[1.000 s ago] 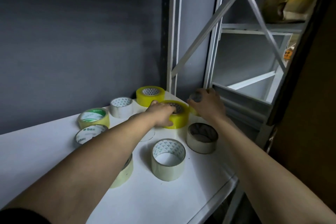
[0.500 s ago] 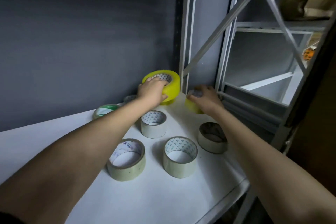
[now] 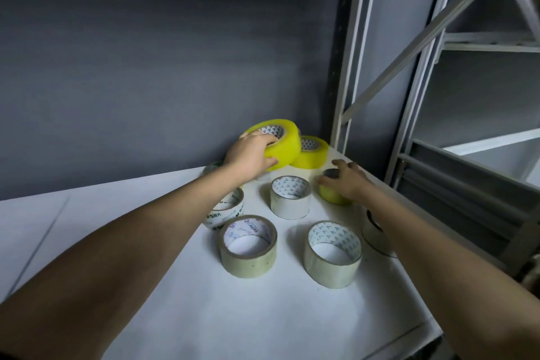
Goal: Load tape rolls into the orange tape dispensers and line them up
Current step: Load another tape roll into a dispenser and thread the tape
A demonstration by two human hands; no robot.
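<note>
The left hand [image 3: 251, 155] held one tape roll [image 3: 282, 146] above the shelf [image 3: 181, 301], with a second roll [image 3: 311, 153] just right of it. The right hand [image 3: 344, 181] rested on a small roll [image 3: 331, 196]; four more rolls [image 3: 290, 197] lay nearer, between the arms.

We reached both bare forearms far across the scene. Our left hand [image 3: 251, 155] curled its fingers over the top and its thumb against the side of a yellow tape roll [image 3: 280, 145], holding it tilted. Our right hand [image 3: 346, 181] lay to the right, fingers spread over a smaller yellow roll [image 3: 330, 197].
</note>
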